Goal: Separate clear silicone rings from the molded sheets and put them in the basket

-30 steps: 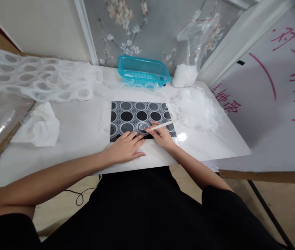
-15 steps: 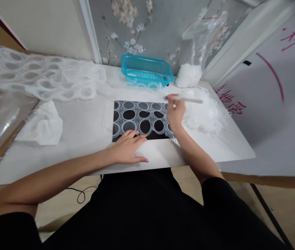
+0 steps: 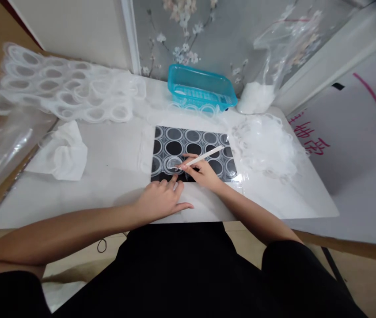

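Observation:
A black sheet (image 3: 192, 148) covered with rows of pale translucent rings lies on the white table (image 3: 115, 168). My left hand (image 3: 161, 198) rests flat at the sheet's near edge, fingertips touching it. My right hand (image 3: 204, 172) grips a thin white stick (image 3: 204, 156) like a pen. The stick's tip presses on a ring (image 3: 173, 164) in the sheet's near row, just left of centre.
A heap of clear peeled rings (image 3: 267, 145) lies right of the sheet. Behind stand a turquoise plastic basket (image 3: 203, 90) and a clear bag (image 3: 267, 75) of white pieces. White ring-cut sheets (image 3: 65, 90) and a crumpled white cloth (image 3: 65, 152) lie at left. A lettered white board (image 3: 356, 145) is at right.
My right hand went from the sheet out to the ring heap at the right, then came back with the stick to a ring further left. My left hand stayed put.

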Motion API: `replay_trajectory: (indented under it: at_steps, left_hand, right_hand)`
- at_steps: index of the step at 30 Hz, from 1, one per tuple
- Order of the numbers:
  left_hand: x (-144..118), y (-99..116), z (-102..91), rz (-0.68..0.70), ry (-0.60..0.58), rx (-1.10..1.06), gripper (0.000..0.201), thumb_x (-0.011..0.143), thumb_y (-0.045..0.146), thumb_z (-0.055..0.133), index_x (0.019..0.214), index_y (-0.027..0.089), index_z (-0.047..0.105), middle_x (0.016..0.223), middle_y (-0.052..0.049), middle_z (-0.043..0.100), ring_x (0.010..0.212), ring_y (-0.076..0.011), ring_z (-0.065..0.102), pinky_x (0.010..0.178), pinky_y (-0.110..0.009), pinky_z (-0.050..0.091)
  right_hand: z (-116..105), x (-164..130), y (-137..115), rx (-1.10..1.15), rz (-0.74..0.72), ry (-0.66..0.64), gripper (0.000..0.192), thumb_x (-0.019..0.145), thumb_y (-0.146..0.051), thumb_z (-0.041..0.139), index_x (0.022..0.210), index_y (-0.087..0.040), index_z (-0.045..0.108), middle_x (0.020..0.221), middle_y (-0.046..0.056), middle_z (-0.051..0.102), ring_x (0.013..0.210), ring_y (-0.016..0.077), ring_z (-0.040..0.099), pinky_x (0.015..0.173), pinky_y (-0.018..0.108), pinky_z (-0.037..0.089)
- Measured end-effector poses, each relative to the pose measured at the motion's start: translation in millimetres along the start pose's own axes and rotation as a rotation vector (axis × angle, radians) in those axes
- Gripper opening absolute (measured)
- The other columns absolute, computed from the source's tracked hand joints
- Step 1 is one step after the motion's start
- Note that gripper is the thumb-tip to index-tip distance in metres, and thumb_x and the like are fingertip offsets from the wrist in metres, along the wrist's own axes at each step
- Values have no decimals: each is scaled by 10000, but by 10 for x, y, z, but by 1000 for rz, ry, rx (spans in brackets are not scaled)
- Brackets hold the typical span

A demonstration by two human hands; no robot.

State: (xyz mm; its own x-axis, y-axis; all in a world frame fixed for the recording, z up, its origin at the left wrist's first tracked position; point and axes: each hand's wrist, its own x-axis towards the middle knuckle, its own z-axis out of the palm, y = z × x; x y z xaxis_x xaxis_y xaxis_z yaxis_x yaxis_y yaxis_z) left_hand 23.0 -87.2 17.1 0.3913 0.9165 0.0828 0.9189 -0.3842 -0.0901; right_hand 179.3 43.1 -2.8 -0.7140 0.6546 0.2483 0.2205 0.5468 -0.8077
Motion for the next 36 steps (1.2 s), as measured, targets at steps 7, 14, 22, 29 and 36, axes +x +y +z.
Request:
replay_trajectory:
  at_steps: [7,14,22,29,36]
  left_hand:
    - [10,15,-28,-28,-65,-27,828,885,709,107,1220,103,561,1290,-266,552,657,-302,682,486,-355,438]
    - [55,-33,-66,-78,-77,-144,778,871,735,182,1126,137,608,1262,-194,592,635,-298,675,464,-369,422]
    - [6,-26,-83,-27,-43,-136,781,884,719,156,1087,112,602,1262,-216,589,677,-282,689,487,-347,443]
    - [-23,-148,-171,-14,116,-77,591,968,563,206,975,121,599,858,-127,698,580,-217,644,444,-298,351]
    - [229,-506,-103,-153,147,-101,430,971,464,350,1195,145,530,1211,-129,593,955,-265,595,563,-311,404]
  right_hand:
    - [13,9,-9,-89,-32,-35,274,942,-381,497,921,-228,723,968,33,723,1238,226,506,1059,431,380]
    - [14,-89,-30,-458,-204,-110,231,952,-321,483,1049,-284,689,1045,15,709,1299,213,427,1127,461,269]
    - [-143,729,-69,-205,-59,612,438,1003,-399,271,1027,-186,653,1024,83,647,1021,207,592,931,411,457]
    - [109,567,-306,-46,-37,283,308,937,-427,480,872,-196,673,912,36,688,862,171,637,815,305,502]
    - [-99,419,31,481,308,556,300,853,-510,558,909,-217,582,841,37,683,861,181,686,803,318,538]
